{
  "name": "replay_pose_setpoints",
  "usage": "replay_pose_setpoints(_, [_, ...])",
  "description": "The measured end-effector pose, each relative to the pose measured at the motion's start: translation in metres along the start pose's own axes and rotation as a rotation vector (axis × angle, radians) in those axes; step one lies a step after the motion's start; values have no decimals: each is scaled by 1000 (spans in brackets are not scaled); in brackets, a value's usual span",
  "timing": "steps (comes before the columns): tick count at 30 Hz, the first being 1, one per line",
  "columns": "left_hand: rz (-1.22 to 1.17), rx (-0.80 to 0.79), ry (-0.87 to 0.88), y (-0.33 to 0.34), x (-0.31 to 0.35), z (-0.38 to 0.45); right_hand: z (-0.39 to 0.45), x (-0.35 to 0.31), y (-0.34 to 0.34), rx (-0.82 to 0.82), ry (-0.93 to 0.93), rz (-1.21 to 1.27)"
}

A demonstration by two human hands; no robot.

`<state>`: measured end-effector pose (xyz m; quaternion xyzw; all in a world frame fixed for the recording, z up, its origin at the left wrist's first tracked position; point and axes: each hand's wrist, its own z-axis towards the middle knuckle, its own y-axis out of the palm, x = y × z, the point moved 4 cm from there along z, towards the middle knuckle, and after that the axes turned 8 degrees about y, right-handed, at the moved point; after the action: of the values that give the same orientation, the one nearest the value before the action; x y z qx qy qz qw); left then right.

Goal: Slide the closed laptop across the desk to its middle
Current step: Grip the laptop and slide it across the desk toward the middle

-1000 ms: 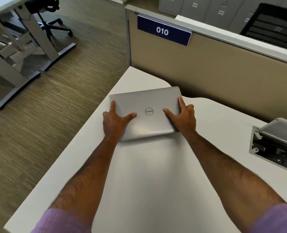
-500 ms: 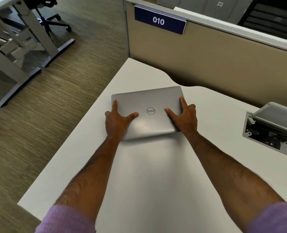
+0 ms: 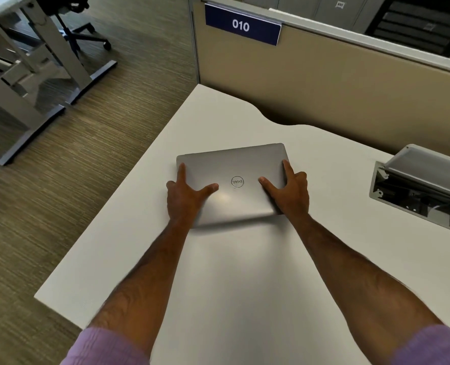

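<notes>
A closed silver laptop (image 3: pixel 234 167) with a round logo on its lid lies flat on the white desk (image 3: pixel 239 272), some way in from the desk's left edge. My left hand (image 3: pixel 184 196) grips its near left corner, thumb and forefinger spread on the lid. My right hand (image 3: pixel 289 193) grips its near right corner the same way, its other fingers curled down beside the laptop's right edge. Both forearms stretch forward over the desk, purple sleeves at the bottom of the view.
A tan partition (image 3: pixel 337 96) with a blue "010" sign (image 3: pixel 242 25) backs the desk. An open cable box (image 3: pixel 419 191) with a raised grey lid is set into the desk at the right. Carpeted floor, another desk's legs (image 3: pixel 47 83) and an office chair (image 3: pixel 73 25) lie to the left.
The laptop and both hands have drawn back from the desk's far left corner, towards me and slightly right. More bare desk now shows beyond the laptop.
</notes>
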<state>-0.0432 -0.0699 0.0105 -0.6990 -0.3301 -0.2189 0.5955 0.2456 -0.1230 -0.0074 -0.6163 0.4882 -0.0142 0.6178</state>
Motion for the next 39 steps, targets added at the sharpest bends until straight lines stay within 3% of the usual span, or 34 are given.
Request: replay_pose_setpoints(39, [56,-129,31,41,-23,-133,-113,122,-39,58,95,13])
